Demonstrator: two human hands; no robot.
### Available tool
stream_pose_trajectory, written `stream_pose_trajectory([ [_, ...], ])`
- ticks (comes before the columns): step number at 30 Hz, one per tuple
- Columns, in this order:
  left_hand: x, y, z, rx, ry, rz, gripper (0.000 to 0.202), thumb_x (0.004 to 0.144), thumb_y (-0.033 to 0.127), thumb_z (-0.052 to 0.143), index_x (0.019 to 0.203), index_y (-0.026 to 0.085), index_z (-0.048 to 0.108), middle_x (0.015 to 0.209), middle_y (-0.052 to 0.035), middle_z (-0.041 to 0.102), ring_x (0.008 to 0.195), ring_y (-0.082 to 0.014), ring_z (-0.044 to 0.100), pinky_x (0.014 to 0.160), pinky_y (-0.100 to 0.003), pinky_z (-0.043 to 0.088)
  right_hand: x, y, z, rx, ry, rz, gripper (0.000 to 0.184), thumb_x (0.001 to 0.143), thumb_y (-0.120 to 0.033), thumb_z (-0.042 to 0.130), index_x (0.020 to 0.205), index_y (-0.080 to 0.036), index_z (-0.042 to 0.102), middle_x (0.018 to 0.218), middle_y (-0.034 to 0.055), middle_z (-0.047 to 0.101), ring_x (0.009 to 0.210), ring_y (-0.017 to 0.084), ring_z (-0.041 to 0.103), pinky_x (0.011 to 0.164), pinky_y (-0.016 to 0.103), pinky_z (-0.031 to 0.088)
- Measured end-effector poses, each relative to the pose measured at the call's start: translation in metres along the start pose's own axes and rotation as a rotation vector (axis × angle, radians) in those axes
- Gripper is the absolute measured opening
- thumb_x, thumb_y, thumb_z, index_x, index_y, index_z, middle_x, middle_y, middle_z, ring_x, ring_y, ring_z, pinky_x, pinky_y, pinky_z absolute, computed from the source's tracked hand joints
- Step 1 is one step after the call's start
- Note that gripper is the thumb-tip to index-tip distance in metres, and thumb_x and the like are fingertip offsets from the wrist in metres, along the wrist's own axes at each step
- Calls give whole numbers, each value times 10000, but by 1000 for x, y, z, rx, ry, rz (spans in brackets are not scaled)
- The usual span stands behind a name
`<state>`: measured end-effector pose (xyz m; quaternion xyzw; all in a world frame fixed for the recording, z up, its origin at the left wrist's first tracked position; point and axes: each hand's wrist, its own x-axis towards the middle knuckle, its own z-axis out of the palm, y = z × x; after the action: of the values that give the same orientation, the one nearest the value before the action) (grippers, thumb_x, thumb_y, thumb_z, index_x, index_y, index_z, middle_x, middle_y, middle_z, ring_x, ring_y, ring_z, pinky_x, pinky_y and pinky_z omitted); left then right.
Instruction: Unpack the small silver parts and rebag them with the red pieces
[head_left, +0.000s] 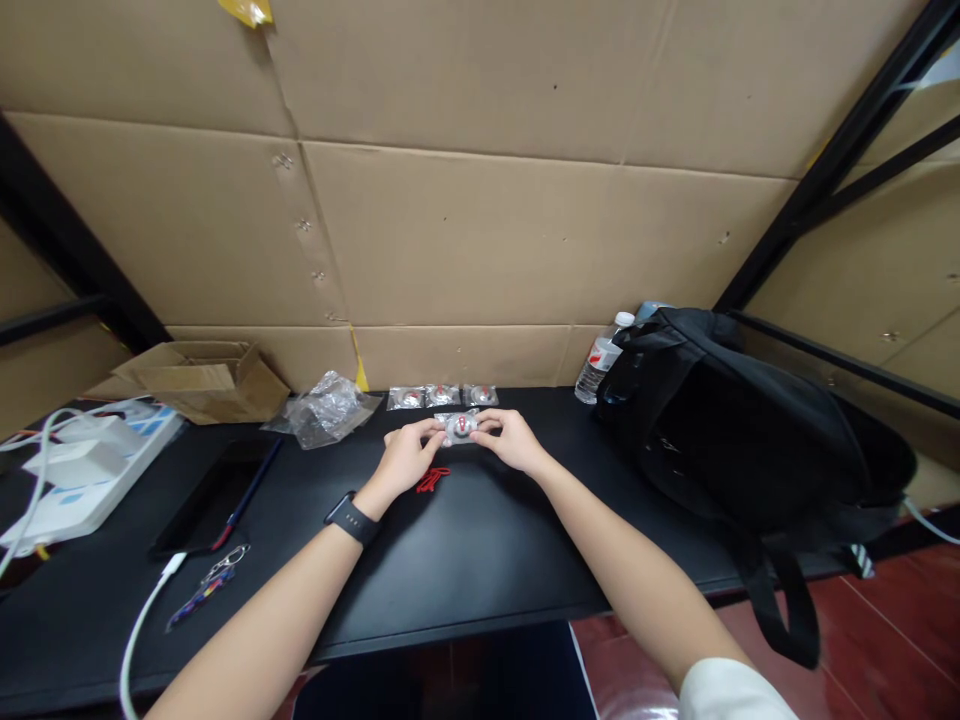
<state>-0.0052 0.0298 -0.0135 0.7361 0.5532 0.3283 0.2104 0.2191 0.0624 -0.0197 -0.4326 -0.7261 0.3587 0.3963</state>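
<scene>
two hands, almost closed, pinching crinkly clear packet at opposite ends; thin red cords nearby

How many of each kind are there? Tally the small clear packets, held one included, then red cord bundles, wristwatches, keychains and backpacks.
Small clear packets: 4
Red cord bundle: 1
Wristwatch: 1
Keychain: 1
Backpack: 1
Total: 8

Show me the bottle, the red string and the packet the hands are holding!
Bottle (600, 356): head view, on its label.
Red string (432, 480): head view, middle of its bundle.
Packet (461, 427): head view, on its middle.
</scene>
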Motion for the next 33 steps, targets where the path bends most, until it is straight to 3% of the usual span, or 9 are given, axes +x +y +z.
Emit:
stream_pose_trajectory([
  [3,-1,2,-2,37,-4,-10,299,941,393,515,1169,292,681,987,27,798,847,-205,722,919,-355,429,7,10,-14,-12,141,62,252,762,-304,747,981,-182,727,855,53,779,865,238,736,834,347,533],
  [7,-2,4,-7,117,8,-10,274,925,353,536,1155,302,677,1010,33,788,849,-197,698,918,-370,383,11,18,-51,-318,388,248,182,813,-274,690,984,-238,740,877,26,786,957,245,715,928,403,450],
  [12,-4,0,-7,185,7,16,245,921,319,528,1094,313,701,1017,21,779,988,-235,672,897,-392,327,14,39,-78,-509,419,465,177,849,-253,656,1008,-262,731,907,24,786,1062,251,670,945,422,358],
  [18,-4,-2,-4,207,10,43,238,909,311,525,1065,314,706,999,0,775,1068,-253,640,896,-399,307,16,51,-75,-635,473,477,219,853,-276,663,1070,-266,681,969,34,748,1021,244,627,913,424,308],
  [25,-5,-7,-12,294,36,48,223,900,300,522,994,305,725,1018,-21,776,1096,-265,627,916,-419,300,12,43,-68,-831,307,352,196,886,-277,626,991,-332,782,1156,57,653,1111,278,531,932,460,300],
  [30,-3,-15,-24,354,26,11,235,901,324,518,996,297,731,1026,-30,775,1075,-272,628,930,-430,323,16,49,-60,-861,202,327,384,942,-207,477,1211,-329,723,1324,93,602,1171,299,494,940,478,345],
  [33,-2,-19,-32,364,-39,17,246,907,363,511,956,292,741,1036,-35,769,1053,-272,626,933,-431,347,17,51,-58,-847,143,317,431,953,-222,447,1304,-350,662,1391,88,563,1203,315,477,939,491,381],
])
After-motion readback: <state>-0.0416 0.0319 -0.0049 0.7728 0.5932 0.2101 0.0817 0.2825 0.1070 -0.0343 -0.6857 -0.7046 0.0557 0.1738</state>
